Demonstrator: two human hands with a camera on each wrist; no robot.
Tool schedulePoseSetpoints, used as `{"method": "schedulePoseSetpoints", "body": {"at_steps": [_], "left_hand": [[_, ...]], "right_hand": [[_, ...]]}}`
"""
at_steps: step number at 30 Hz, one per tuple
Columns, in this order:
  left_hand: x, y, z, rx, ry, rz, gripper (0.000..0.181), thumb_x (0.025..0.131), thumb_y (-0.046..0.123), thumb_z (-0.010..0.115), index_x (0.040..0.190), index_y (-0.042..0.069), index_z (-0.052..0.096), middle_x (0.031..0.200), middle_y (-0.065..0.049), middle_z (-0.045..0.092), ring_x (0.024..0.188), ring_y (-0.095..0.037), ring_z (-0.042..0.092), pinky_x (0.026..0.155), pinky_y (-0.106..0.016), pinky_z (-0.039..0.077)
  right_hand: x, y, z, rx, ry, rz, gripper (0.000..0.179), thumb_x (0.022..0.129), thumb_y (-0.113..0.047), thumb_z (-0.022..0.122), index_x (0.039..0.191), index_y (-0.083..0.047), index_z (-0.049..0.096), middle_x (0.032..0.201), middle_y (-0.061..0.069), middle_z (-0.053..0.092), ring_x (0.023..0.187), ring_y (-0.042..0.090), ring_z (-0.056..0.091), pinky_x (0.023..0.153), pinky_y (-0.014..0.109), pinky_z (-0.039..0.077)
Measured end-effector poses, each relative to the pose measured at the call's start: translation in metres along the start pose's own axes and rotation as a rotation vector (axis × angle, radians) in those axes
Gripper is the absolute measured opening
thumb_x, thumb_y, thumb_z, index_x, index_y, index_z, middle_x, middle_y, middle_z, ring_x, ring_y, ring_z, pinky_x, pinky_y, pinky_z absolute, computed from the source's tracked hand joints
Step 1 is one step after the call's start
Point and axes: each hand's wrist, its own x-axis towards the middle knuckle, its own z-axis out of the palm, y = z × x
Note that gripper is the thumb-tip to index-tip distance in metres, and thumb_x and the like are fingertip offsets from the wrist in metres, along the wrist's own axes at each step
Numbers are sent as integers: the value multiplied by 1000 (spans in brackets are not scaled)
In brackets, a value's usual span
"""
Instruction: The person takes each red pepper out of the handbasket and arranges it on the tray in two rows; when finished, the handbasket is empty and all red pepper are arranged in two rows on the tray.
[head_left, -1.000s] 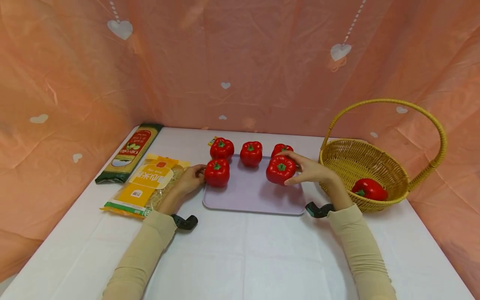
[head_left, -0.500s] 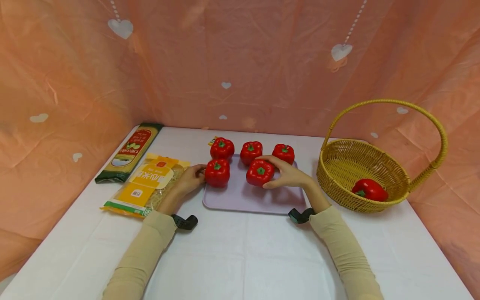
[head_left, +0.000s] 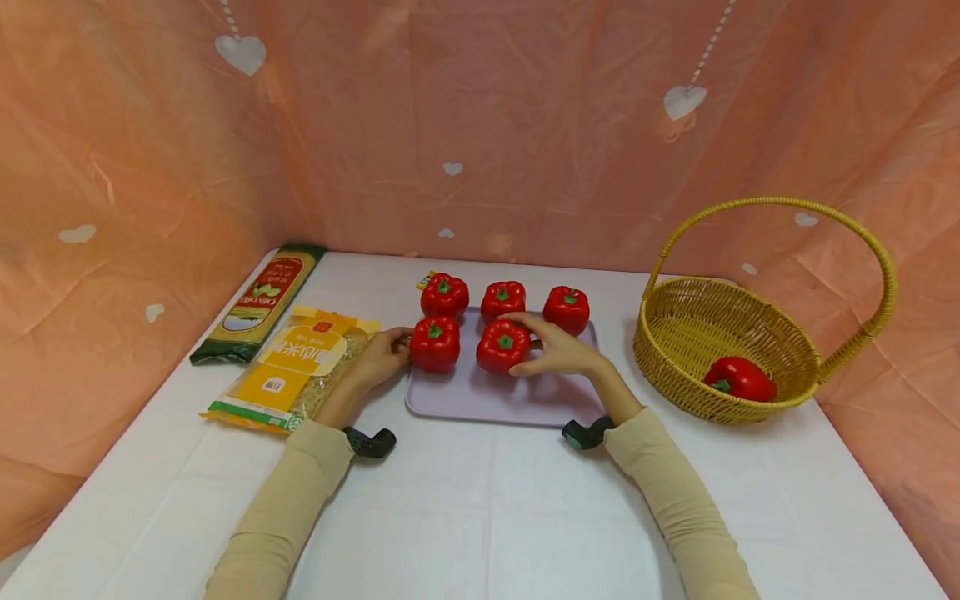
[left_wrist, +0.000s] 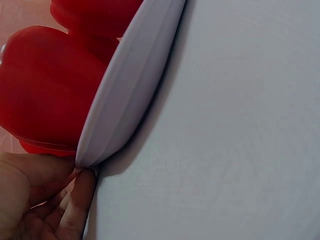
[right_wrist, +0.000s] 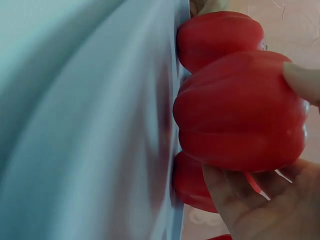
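Note:
My right hand [head_left: 558, 348] grips a red bell pepper [head_left: 503, 346] over the middle of the lilac tray [head_left: 525, 406]. In the right wrist view, thumb and fingers span this bell pepper [right_wrist: 240, 112], close to the tray surface; whether it touches is unclear. At the tray's left edge, my left hand [head_left: 384, 358] pinches the rim, as the left wrist view shows with the thumb and a finger at the tray's rim [left_wrist: 125, 85]. A front-left bell pepper [head_left: 435, 346] stands beside that hand. Behind are a back-left pepper [head_left: 445, 295], a back-middle pepper [head_left: 502, 300] and a back-right pepper [head_left: 567, 309].
A wicker basket [head_left: 675, 379] with a tall handle stands at the right, holding one bell pepper [head_left: 740, 379] on its side. At the left lie a yellow noodle packet [head_left: 300, 362] and a dark green packet [head_left: 258, 304]. An orange curtain [head_left: 480, 125] rises behind the table.
My right hand has carried its bell pepper leftward from the tray's right side to the middle, uncovering the back-right pepper. The left hand has stayed at the tray's edge.

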Motion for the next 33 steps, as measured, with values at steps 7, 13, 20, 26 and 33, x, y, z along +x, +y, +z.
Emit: {"method": "schedulePoseSetpoints", "body": {"at_steps": [7,13,20,26,33], "left_hand": [[1,-3,-1,-10,-3,1,43,87,-4,49,129,-11,45,100,-19,55,87,-24,48,72,-25,46],[2,-4,-1,-18,-4,-2,43,87,-5,48,129,-11,45,100,-19,55,87,-24,48,73,-25,46],[2,-3,0,-13,-4,-21,44,88,-3,48,130,-10,44,102,-19,55,88,-23,48,74,-25,47],[2,-3,0,-24,3,-23,43,87,-4,47,129,-10,45,102,-19,54,89,-24,48,74,-26,47],[3,-4,1,-27,0,-31,42,88,-4,46,130,-10,45,104,-19,54,90,-24,48,75,-26,47]], "right_hand": [[2,5,3,32,-3,-5,76,76,-12,74,141,-8,35,134,13,46,125,27,42,102,45,38],[1,6,3,11,10,-3,75,76,-12,73,141,-9,35,133,13,47,123,27,44,100,43,40],[0,4,3,-48,53,-26,74,75,-14,73,140,-9,39,133,14,45,120,28,44,97,44,43],[-1,2,4,-74,87,-15,75,75,-12,74,141,-9,39,128,15,41,120,28,41,97,45,43],[-1,-1,6,-69,93,-21,75,75,-6,73,139,-3,37,129,18,42,116,33,48,96,48,43]]}}
